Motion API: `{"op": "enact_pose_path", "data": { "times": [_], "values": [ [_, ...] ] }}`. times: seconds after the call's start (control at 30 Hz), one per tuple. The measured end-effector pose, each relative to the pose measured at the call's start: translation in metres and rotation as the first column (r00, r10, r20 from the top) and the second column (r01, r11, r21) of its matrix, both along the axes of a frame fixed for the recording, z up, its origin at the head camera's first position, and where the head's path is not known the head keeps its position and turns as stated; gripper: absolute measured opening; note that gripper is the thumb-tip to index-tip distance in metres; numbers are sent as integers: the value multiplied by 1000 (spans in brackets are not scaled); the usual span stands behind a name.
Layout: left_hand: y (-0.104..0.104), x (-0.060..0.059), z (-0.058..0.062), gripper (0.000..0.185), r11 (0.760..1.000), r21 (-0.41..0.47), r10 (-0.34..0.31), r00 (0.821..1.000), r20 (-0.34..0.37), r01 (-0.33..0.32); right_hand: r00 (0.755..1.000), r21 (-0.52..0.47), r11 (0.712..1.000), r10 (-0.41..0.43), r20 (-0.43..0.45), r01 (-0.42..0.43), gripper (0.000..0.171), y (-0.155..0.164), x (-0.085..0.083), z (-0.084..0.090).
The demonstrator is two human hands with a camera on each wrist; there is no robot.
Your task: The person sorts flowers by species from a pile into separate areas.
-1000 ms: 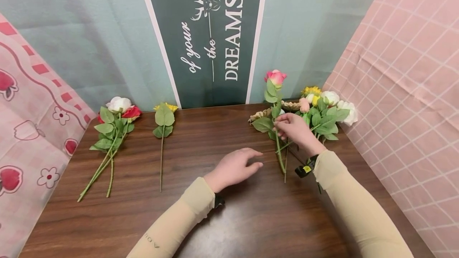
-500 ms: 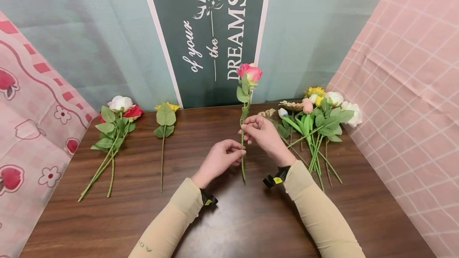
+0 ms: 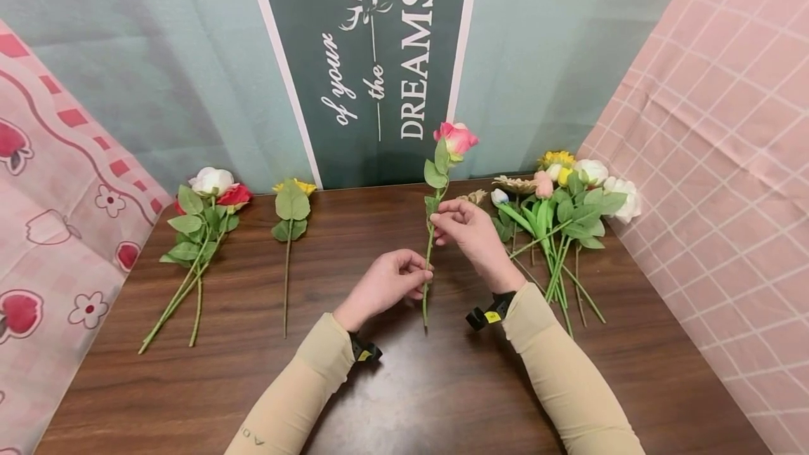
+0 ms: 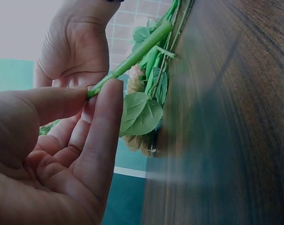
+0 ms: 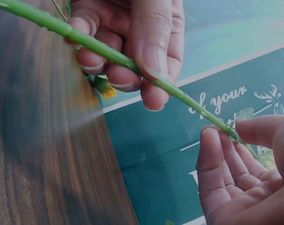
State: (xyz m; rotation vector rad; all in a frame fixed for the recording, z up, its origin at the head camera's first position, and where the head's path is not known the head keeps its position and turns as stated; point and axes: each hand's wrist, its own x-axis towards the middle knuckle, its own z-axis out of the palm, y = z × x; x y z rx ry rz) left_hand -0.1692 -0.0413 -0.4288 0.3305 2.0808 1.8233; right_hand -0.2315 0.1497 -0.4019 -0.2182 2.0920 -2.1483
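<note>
A pink rose (image 3: pixel 456 137) on a green stem (image 3: pixel 429 258) stands nearly upright over the middle of the wooden table (image 3: pixel 404 385). My left hand (image 3: pixel 393 281) pinches the lower stem (image 4: pixel 132 58) between thumb and fingers. My right hand (image 3: pixel 464 225) pinches the stem (image 5: pixel 109 54) higher up, just under a leaf (image 3: pixel 435 174). In the right wrist view the left hand's fingers (image 5: pixel 151 51) curl round the stem.
A heap of mixed flowers (image 3: pixel 562 195) lies at the right back of the table. At the left back lie a white and a red flower (image 3: pixel 211 192) with crossed stems, and a yellow flower (image 3: pixel 291 206) beside them. Fabric backdrops surround the table.
The right hand lifted the pink rose from the right heap and carried it left to the table's middle. The left hand rose from the table and took the lower stem.
</note>
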Motion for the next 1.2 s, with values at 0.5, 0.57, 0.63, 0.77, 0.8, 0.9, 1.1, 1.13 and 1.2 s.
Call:
{"op": "enact_pose_path", "data": {
  "times": [0.5,0.57,0.63,0.77,0.8,0.9,1.1,1.13,1.2],
  "values": [
    [-1,0,3,24,995,-2,102,994,-40,-102,998,-33,998,47,37,-45,21,-8,2,-5],
    [-2,0,4,23,993,-1,117,992,-40,-117,998,-22,999,50,43,-49,22,-9,3,-6],
    [-2,0,4,23,992,-1,124,991,-44,-124,998,-5,999,49,44,-49,23,-10,4,-7],
    [-3,-1,4,20,992,-5,128,990,-56,-129,998,4,999,43,46,-43,25,-13,5,-7],
    [-4,-1,5,19,992,-12,127,990,-60,-128,998,4,999,42,46,-43,25,-14,6,-7],
    [-11,-2,4,17,991,-34,125,989,-74,-128,998,-8,998,55,41,-54,27,-17,8,-8],
    [-72,3,8,15,952,-208,186,966,-181,-223,985,138,981,147,-88,-134,23,-26,18,-15],
    [-91,5,12,16,931,-262,202,957,-209,-253,978,210,968,164,-126,-135,23,-29,20,-15],
    [-133,12,24,20,871,-372,232,937,-261,-319,959,363,923,207,-194,-126,24,-35,24,-17]
  ]
}}
